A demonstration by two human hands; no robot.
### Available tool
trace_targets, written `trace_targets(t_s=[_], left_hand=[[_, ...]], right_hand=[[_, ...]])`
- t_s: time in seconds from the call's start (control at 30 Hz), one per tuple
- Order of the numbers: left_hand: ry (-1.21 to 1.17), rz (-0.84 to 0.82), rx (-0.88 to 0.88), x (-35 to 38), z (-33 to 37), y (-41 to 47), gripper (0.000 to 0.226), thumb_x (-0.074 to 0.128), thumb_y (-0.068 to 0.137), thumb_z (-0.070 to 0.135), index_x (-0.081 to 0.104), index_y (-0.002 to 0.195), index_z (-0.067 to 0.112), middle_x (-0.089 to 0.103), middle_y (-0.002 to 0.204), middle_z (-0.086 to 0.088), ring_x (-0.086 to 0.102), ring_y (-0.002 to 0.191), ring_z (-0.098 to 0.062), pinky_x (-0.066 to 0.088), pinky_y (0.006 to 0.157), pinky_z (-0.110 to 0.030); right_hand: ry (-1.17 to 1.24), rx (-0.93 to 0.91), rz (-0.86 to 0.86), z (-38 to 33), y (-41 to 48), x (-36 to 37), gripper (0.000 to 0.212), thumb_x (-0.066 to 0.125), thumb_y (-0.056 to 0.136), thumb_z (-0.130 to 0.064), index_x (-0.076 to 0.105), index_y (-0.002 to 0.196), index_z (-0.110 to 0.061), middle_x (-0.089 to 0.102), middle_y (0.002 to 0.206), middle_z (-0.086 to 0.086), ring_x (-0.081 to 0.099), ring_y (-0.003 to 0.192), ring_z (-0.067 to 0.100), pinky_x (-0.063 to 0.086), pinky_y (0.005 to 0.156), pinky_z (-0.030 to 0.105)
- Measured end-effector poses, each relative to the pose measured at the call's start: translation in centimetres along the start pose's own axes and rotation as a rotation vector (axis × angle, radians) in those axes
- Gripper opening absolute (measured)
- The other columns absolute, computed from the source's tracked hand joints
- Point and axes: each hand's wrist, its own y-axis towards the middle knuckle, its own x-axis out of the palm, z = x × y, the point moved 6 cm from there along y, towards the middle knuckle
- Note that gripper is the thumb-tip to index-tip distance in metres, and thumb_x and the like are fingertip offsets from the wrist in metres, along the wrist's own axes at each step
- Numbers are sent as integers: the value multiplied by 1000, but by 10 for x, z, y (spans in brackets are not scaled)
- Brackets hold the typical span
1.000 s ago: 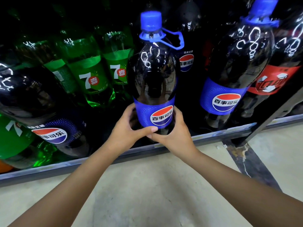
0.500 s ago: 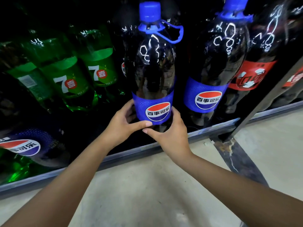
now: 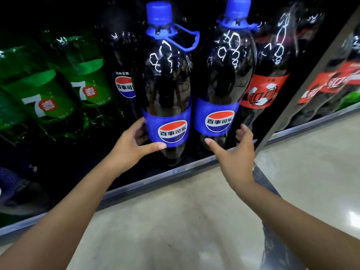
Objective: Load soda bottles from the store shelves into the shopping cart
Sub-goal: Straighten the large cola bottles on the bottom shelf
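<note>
A tall dark Pepsi bottle with a blue cap, blue carry loop and blue label stands upright at the front of the low shelf. My left hand wraps its lower left side, thumb across the bottom of the label. A second Pepsi bottle stands just to its right. My right hand is off the first bottle, fingers spread, in front of the base of the second one. I cannot tell if it touches it. No shopping cart is in view.
Green 7-Up bottles fill the shelf to the left. Coca-Cola bottles with red labels stand to the right, beyond a slanted metal shelf post. A metal shelf lip runs along the pale floor.
My right hand has let go of the first Pepsi bottle and moved right, opening in front of the second one. My left hand stays on the first bottle.
</note>
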Motion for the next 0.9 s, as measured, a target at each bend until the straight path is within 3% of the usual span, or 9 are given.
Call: trace_targets(t_s=[0.2, 0.33, 0.43, 0.53, 0.57, 0.63, 0.7, 0.8, 0.9], left_hand=[[11, -17, 4, 1, -1, 1, 72, 90, 60, 23, 54, 123, 24, 70, 115, 10, 63, 111, -8, 49, 90, -18], [5, -20, 0, 2, 1, 0, 72, 81, 65, 8, 51, 129, 16, 65, 123, 4, 62, 113, -9, 48, 94, -20], [13, 4, -8, 8, 5, -9, 61, 77, 68, 16, 53, 123, 24, 68, 115, 17, 61, 112, -1, 47, 93, -16], [43, 90, -53, 17, 3, -38, 61, 72, 70, 33, 47, 126, 37, 58, 120, 28, 53, 113, 13, 41, 97, -11], [97, 126, -72, 17, 0, -53, 69, 73, 70, 42, 44, 132, 37, 53, 127, 26, 49, 116, 16, 38, 100, -12], [348, 223, -46, 7, 4, -84, 84, 71, 71, 61, 42, 142, 28, 47, 140, 15, 43, 126, 8, 33, 106, -16], [633, 364, 135, -12, 23, -115, 78, 65, 77, 59, 45, 140, 17, 47, 142, 2, 42, 132, -7, 29, 111, -19], [871, 582, 421, -39, 58, -153, 67, 63, 83, 46, 42, 133, 8, 42, 142, -18, 37, 133, -27, 26, 114, -31], [900, 780, 392, -74, 68, -186, 63, 60, 85, 44, 39, 133, 8, 37, 143, -22, 32, 134, -28, 22, 114, -34]], right_hand=[[48, -27, -109, 12, 7, 12, 66, 81, 68, -37, 54, 126, -18, 62, 120, -9, 56, 113, 7, 45, 102, 31], [60, -69, -118, 9, 8, 11, 57, 81, 70, -30, 56, 121, -23, 62, 110, -16, 58, 107, 1, 43, 95, 19], [22, -52, -121, 7, 8, 8, 65, 82, 69, -33, 55, 125, -16, 62, 115, -11, 56, 107, 2, 40, 93, 15], [-99, -48, 5, -3, -9, -4, 77, 83, 68, -37, 47, 130, -8, 52, 128, 5, 46, 121, 19, 39, 105, 38], [-130, -121, 52, -12, -20, -8, 75, 83, 68, -35, 47, 128, -6, 49, 126, 7, 44, 120, 23, 38, 104, 42], [-135, -339, 51, -37, -51, -9, 68, 82, 70, -33, 48, 122, -4, 46, 119, 4, 42, 113, 20, 36, 103, 35], [-100, -524, -81, -61, -82, 4, 62, 74, 72, -39, 48, 118, -6, 42, 115, -5, 39, 110, 11, 30, 101, 20], [-83, -648, -378, -89, -117, 45, 62, 67, 75, -45, 44, 123, -13, 47, 118, -2, 41, 112, 12, 27, 102, 13], [-103, -559, -662, -108, -142, 94, 76, 74, 74, -44, 39, 135, -16, 37, 126, -10, 33, 123, 7, 18, 101, 1]])
